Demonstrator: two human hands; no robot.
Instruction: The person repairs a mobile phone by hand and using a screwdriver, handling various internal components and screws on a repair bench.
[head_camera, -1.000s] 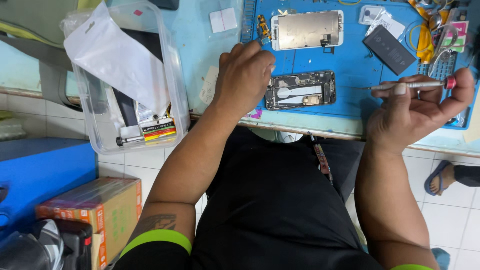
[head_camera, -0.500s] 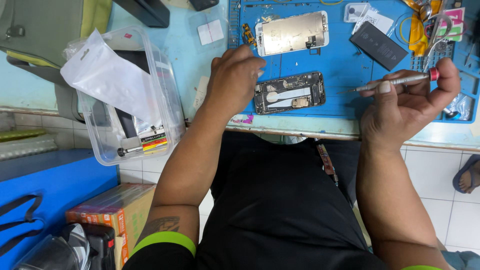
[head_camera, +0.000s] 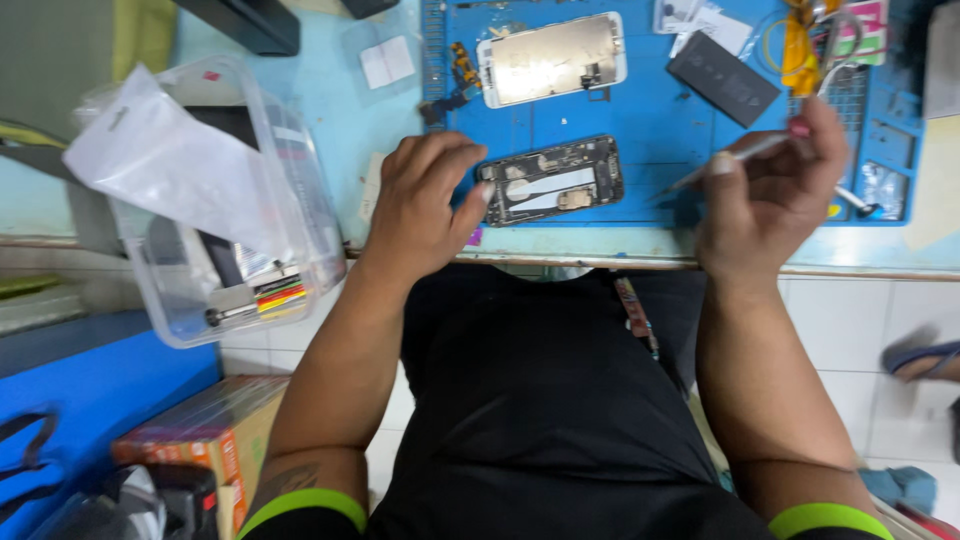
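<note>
Two hands at the blue mat's (head_camera: 660, 120) front edge: left hand (head_camera: 420, 205) curled, fingertips touching the opened phone (head_camera: 552, 180); right hand (head_camera: 765, 195) pinching a thin screwdriver (head_camera: 735, 160).

Opened phone body (head_camera: 551, 180): dark rectangular chassis, lying flat and face-up on the blue work mat (head_camera: 650, 120) near the bench's front edge, long axis running left-right, internals exposed with a pale metal plate and small parts visible inside. Its left end touches the fingertips of the left hand (head_camera: 420, 205). Thin metal-shafted screwdriver (head_camera: 745, 155), red-capped at the handle end, is pinched in the right hand (head_camera: 765, 205), tilted with its tip toward the phone body but clear of it.
</note>
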